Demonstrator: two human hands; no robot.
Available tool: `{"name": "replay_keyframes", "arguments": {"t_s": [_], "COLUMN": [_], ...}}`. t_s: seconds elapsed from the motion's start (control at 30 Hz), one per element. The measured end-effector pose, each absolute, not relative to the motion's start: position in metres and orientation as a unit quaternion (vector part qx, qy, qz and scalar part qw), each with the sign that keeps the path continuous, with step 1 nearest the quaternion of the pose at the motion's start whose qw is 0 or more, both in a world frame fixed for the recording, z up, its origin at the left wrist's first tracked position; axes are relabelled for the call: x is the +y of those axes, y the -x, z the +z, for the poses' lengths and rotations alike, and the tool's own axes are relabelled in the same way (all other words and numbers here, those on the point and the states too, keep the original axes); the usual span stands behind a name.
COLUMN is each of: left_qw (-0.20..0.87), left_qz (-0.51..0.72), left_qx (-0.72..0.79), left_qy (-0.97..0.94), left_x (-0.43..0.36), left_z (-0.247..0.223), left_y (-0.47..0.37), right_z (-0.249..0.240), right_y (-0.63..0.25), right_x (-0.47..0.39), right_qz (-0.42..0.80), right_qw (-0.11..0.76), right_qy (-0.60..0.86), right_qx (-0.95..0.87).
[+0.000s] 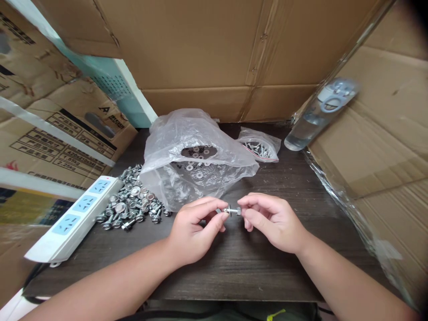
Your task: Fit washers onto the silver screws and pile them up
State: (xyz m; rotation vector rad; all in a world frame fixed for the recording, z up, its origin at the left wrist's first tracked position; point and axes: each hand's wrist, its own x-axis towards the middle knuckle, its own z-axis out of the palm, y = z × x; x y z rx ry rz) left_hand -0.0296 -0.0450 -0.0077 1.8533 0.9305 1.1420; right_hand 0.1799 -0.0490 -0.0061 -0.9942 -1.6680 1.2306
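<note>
Above the dark table, a small metal bolt (234,211) lies level between my two hands. Its hex end is pinched by the fingertips of my right hand (272,220). A flat round washer (229,210) sits around the other end, where the thumb and index finger of my left hand (197,229) close on it. The fingertips partly hide both ends. Just behind my hands lies a cloudy plastic bag (187,129) with a torn hole, showing loose washers (199,175) inside. A heap of bolts with washers (133,200) is to the left of my left hand.
A white power strip (82,211) borders the bolt heap on the left. Behind on the right are a small zip bag of screws (262,147) and a clear water bottle (317,116). Cardboard walls (200,49) enclose the dark tabletop (234,272) at the back and sides.
</note>
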Motion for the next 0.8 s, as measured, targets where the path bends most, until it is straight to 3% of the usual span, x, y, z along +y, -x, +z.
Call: {"name": "replay_keyframes", "arguments": {"t_s": [0.23,0.57,0.8], "left_qw": [0.381,0.299,0.297], "left_qz": [0.445,0.445,0.452], "left_qx": [0.359,0.302,0.32], "left_qy": [-0.726,-0.788,-0.778], "left_x": [-0.0465,-0.0454,-0.044], "left_z": [-0.0046,-0.0064,-0.0079], "left_y": [0.029,0.0326,0.034], "right_z": [-0.0084,-0.0042,-0.0053], "right_y": [-0.1782,-0.1766,-0.1825], "right_x": [-0.0512,-0.049,-0.0506], "right_qz": [0.456,0.446,0.457], "right_qw": [0.432,0.352,0.434], "right_qy": [0.367,0.373,0.364], "right_qx": [-0.686,-0.733,-0.685]}}
